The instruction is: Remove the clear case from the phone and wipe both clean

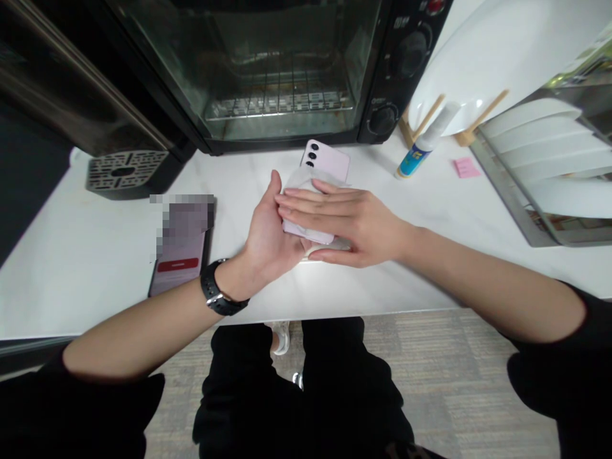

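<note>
A pale pink smartphone (335,162) lies across my left hand (270,236), its back with the camera lenses facing up. The left thumb sticks out beside the phone, while the other left fingers are hidden beneath it. On top, my right hand (349,220) lies with its fingers stretched together, pressing a thin white wipe (300,180) against the phone's back. The wipe is partly hidden under those fingers. Both hands are just above the white counter (296,299), near its front edge.
A second phone (184,245), partly pixelated, lies on the left. Behind stand a toaster oven (287,137) and a machine with a drip tray (127,172). To the right are a spray bottle (415,156), a pink sticky note (466,167) and a dish rack (521,217) with white plates.
</note>
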The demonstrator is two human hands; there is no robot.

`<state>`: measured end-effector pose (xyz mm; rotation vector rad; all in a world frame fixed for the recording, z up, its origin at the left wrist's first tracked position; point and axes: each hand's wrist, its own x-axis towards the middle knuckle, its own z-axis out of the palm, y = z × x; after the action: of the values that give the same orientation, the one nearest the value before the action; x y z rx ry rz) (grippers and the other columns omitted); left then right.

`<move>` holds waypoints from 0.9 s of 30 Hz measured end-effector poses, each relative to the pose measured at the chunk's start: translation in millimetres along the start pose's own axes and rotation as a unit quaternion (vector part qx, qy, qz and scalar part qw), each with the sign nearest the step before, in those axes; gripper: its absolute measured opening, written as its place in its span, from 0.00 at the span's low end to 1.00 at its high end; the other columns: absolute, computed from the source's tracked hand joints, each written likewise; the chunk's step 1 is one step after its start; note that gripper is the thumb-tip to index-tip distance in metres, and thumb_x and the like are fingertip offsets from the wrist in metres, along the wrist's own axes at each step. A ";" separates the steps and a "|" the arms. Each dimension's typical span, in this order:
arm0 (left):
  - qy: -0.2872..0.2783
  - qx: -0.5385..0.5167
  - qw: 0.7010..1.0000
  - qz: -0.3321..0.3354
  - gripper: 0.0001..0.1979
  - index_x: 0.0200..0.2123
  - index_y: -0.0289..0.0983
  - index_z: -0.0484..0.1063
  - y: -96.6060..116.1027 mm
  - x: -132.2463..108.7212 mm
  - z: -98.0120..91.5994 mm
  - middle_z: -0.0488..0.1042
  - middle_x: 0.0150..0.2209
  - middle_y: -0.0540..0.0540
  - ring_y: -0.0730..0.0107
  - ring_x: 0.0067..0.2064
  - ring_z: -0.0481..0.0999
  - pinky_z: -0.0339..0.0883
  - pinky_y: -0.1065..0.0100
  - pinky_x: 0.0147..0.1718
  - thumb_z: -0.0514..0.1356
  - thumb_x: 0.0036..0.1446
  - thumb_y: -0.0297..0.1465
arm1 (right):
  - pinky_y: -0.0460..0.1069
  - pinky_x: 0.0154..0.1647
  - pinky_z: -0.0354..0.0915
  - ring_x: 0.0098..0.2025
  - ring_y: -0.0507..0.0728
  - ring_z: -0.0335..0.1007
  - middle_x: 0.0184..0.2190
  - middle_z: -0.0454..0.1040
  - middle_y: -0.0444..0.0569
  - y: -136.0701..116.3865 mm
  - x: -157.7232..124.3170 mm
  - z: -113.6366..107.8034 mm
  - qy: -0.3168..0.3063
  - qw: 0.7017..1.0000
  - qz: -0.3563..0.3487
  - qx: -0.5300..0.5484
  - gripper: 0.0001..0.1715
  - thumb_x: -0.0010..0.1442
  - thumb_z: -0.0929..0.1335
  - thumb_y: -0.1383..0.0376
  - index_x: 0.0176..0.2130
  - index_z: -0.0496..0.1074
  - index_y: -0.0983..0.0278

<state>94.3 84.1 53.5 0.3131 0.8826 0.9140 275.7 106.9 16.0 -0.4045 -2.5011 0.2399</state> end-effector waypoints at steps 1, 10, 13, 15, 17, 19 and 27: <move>0.003 0.006 1.000 -0.004 0.38 0.65 0.33 0.76 1.2 0.0 -2.5 0.87 0.42 0.39 0.46 0.64 0.83 0.81 0.55 0.56 0.45 0.77 0.57 | 0.61 0.85 0.52 0.81 0.56 0.60 0.76 0.68 0.50 -0.4 0.0 -0.3 -0.003 1.000 -0.009 0.000 0.38 0.79 0.62 0.47 0.78 0.61 0.60; 0.022 -0.055 0.993 0.104 0.29 0.71 0.39 0.71 4.1 4.9 -3.5 0.84 0.62 0.44 0.57 0.75 0.71 0.75 0.63 0.66 0.47 0.81 0.46 | 0.68 0.83 0.55 0.75 0.60 0.71 0.71 0.75 0.46 2.9 1.8 -7.8 0.018 0.997 0.057 -0.044 0.30 0.79 0.62 0.48 0.71 0.72 0.55; 0.013 -0.051 0.993 0.106 0.29 0.72 0.37 0.70 3.6 6.3 -1.3 0.80 0.67 0.43 0.55 0.76 0.69 0.78 0.62 0.63 0.46 0.81 0.45 | 0.71 0.83 0.55 0.76 0.64 0.70 0.73 0.72 0.52 5.6 1.3 -9.2 0.022 0.991 0.112 -0.071 0.36 0.78 0.60 0.44 0.72 0.70 0.58; -0.002 -0.043 0.995 0.093 0.28 0.71 0.39 0.72 3.0 6.5 -1.1 0.83 0.62 0.44 0.54 0.72 0.76 0.81 0.60 0.60 0.45 0.81 0.44 | 0.72 0.83 0.56 0.78 0.66 0.67 0.74 0.71 0.56 7.8 1.0 -9.3 0.024 0.986 0.142 -0.083 0.40 0.78 0.59 0.41 0.74 0.68 0.61; -0.016 -0.036 0.996 0.081 0.27 0.69 0.39 0.74 2.1 5.8 -1.2 0.86 0.56 0.44 0.54 0.67 0.81 0.82 0.60 0.59 0.45 0.81 0.43 | 0.72 0.83 0.56 0.79 0.67 0.63 0.76 0.67 0.59 10.2 0.7 -8.6 0.026 0.982 0.166 -0.090 0.45 0.77 0.58 0.38 0.75 0.66 0.63; -0.027 -0.028 0.997 0.063 0.27 0.67 0.39 0.75 1.1 4.6 -1.2 0.87 0.53 0.44 0.52 0.66 0.82 0.82 0.58 0.59 0.46 0.81 0.43 | 0.71 0.83 0.56 0.81 0.67 0.59 0.78 0.63 0.61 12.6 0.3 -7.4 0.029 0.979 0.182 -0.092 0.50 0.76 0.58 0.36 0.77 0.63 0.66; -0.011 0.017 1.000 0.012 0.24 0.67 0.43 0.75 1.2 -0.7 4.6 0.85 0.58 0.42 0.44 0.69 0.79 0.79 0.44 0.63 0.49 0.80 0.43 | 0.73 0.84 0.51 0.84 0.71 0.51 0.82 0.54 0.55 16.1 -2.3 -5.7 0.066 0.973 0.211 -0.073 0.50 0.74 0.60 0.36 0.80 0.55 0.59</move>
<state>96.9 84.8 57.4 0.3631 0.8774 0.9177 284.5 121.6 15.3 -0.9823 -2.2864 0.1880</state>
